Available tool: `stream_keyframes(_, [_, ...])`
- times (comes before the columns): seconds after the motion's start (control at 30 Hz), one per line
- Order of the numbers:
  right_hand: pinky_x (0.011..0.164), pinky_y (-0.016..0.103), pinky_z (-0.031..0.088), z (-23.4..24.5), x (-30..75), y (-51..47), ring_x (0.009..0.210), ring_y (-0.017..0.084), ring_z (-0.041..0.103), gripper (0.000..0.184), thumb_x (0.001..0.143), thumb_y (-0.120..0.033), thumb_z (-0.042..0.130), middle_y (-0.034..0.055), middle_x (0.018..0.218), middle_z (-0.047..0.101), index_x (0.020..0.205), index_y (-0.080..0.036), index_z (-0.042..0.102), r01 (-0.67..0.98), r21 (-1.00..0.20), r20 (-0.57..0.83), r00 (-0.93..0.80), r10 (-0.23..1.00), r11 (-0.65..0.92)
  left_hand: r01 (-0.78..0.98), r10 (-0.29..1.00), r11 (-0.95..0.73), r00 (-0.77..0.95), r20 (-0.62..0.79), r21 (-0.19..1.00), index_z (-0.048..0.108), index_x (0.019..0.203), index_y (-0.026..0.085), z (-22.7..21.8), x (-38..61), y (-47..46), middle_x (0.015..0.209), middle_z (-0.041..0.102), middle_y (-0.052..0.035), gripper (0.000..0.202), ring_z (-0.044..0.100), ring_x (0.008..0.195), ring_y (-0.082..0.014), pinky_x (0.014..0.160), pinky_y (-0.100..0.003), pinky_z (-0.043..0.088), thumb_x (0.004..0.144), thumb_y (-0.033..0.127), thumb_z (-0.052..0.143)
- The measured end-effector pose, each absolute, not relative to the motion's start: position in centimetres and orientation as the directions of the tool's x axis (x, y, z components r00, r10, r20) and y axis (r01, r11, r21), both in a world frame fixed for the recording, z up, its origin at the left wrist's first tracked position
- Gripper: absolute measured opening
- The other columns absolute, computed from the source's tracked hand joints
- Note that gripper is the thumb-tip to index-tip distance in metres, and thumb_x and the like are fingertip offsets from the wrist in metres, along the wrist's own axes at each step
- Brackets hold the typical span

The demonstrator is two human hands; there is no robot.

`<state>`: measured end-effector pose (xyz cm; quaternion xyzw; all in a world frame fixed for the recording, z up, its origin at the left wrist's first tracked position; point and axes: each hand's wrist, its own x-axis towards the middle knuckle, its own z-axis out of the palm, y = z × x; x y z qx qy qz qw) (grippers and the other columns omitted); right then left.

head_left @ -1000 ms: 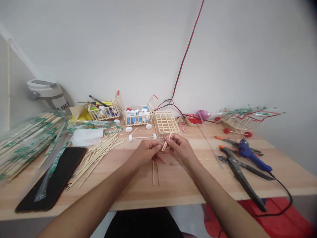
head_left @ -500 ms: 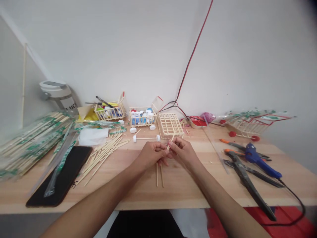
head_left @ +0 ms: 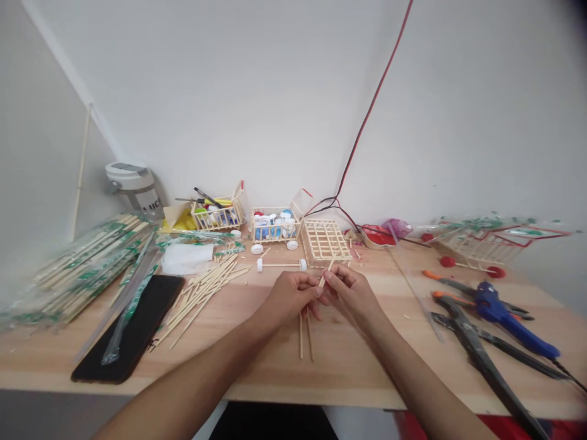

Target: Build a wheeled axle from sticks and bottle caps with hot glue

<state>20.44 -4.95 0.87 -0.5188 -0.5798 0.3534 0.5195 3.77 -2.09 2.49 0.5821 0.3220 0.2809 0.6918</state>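
Over the middle of the wooden table, my left hand [head_left: 296,298] and my right hand [head_left: 353,292] meet, both with fingers pinched on a thin wooden stick [head_left: 329,270]. The stick slants up and away from the fingertips; its lower part is hidden by them. Two more wooden sticks [head_left: 301,342] lie side by side on the table, their far ends under my hands. Just beyond my fingers stands a lattice box made of sticks [head_left: 323,237]. Left of it lies a stick axle [head_left: 280,265] with a white cap wheel at each end.
A loose pile of sticks [head_left: 206,293] and a black phone [head_left: 137,330] lie left, near bagged sticks [head_left: 92,263]. Stick carts [head_left: 275,229] with bottle caps stand behind. On the right are a blue glue gun [head_left: 509,315], pliers [head_left: 477,348] and a red-trimmed cart [head_left: 477,244].
The whole scene sits further right and slightly lower in the picture, as the head view has turned. My hands keep nearly the same pose around the stick.
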Motion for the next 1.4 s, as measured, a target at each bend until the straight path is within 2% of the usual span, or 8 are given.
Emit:
stream_keyframes(0.2, [0.049,0.025,0.033,1.4,20.2,-5.0,0.050,0.011,0.040,0.041,0.078,-0.056,0.065,-0.0041,0.054,0.047,0.063,-0.020,0.052,0.166,-0.972,0.185,0.102,0.977,0.166,-0.039,0.721,0.176,0.685,-0.102,0.984,0.067,0.085,0.011,2.8,3.6,-2.1,0.090,0.074,-0.0127,0.046,0.066,0.054,-0.0135,0.045,-0.019,0.040,0.076,0.055,0.063])
stream_keyframes(0.33, [0.050,0.025,0.034,1.6,20.3,-5.0,0.051,0.011,0.041,0.041,0.076,-0.057,0.066,-0.0035,0.056,0.049,0.064,-0.020,0.053,0.150,-0.976,0.179,0.117,0.977,0.160,-0.085,0.699,0.241,0.706,-0.112,0.967,0.069,0.092,0.009,2.7,3.6,-2.0,0.096,0.073,-0.0168,0.054,0.067,0.055,-0.0139,0.046,-0.019,0.042,0.074,0.060,0.064])
stream_keyframes(0.57, [0.051,0.025,0.034,1.4,20.5,-5.0,0.053,0.011,0.041,0.038,0.078,-0.053,0.066,-0.0034,0.057,0.049,0.064,-0.020,0.054,0.145,-0.975,0.185,0.113,0.976,0.168,-0.097,0.690,0.270,0.714,-0.122,0.958,0.069,0.093,0.008,2.7,3.7,-2.1,0.098,0.073,-0.0178,0.054,0.067,0.054,-0.0136,0.046,-0.019,0.042,0.075,0.058,0.065])
stream_keyframes(0.8, [0.051,0.025,0.034,1.5,20.4,-5.0,0.053,0.011,0.041,0.037,0.076,-0.052,0.069,-0.0037,0.058,0.049,0.064,-0.020,0.055,0.109,-0.982,0.168,0.122,0.978,0.155,-0.075,0.650,0.287,0.747,-0.137,0.955,0.066,0.097,0.010,2.8,3.4,-2.0,0.101,0.073,-0.0159,0.040,0.070,0.061,-0.0142,0.048,-0.017,0.045,0.071,0.039,0.075])
stream_keyframes(0.97, [0.050,0.024,0.033,1.5,20.3,-5.0,0.053,0.010,0.041,0.036,0.074,-0.050,0.071,-0.0040,0.058,0.049,0.065,-0.019,0.056,0.045,-0.991,0.128,0.132,0.983,0.123,-0.083,0.652,0.279,0.748,-0.125,0.957,0.066,0.098,0.010,2.5,3.4,-1.7,0.100,0.073,-0.0165,0.041,0.070,0.062,-0.0152,0.050,-0.018,0.045,0.071,0.039,0.076])
stream_keyframes(1.13, [0.049,0.023,0.032,1.5,20.4,-5.0,0.052,0.009,0.042,0.037,0.073,-0.050,0.072,-0.0046,0.059,0.050,0.065,-0.019,0.053,-0.050,-0.996,0.061,0.139,0.988,0.069,-0.105,0.647,0.218,0.760,-0.063,0.970,0.067,0.101,0.009,2.7,3.6,-1.8,0.102,0.073,-0.0161,0.046,0.072,0.072,-0.0190,0.057,-0.021,0.049,0.067,0.038,0.079])
stream_keyframes(1.4, [0.046,0.023,0.027,1.1,20.9,-4.8,0.048,0.008,0.039,0.038,0.073,-0.051,0.072,-0.0052,0.055,0.049,0.064,-0.019,0.052,-0.139,-0.990,0.024,0.069,0.997,0.034,-0.046,0.774,-0.041,0.630,0.061,0.998,0.072,0.093,0.012,3.4,3.9,-3.2,0.079,0.073,-0.0053,0.023,0.066,0.060,-0.0128,0.056,-0.020,0.044,0.076,0.028,0.070])
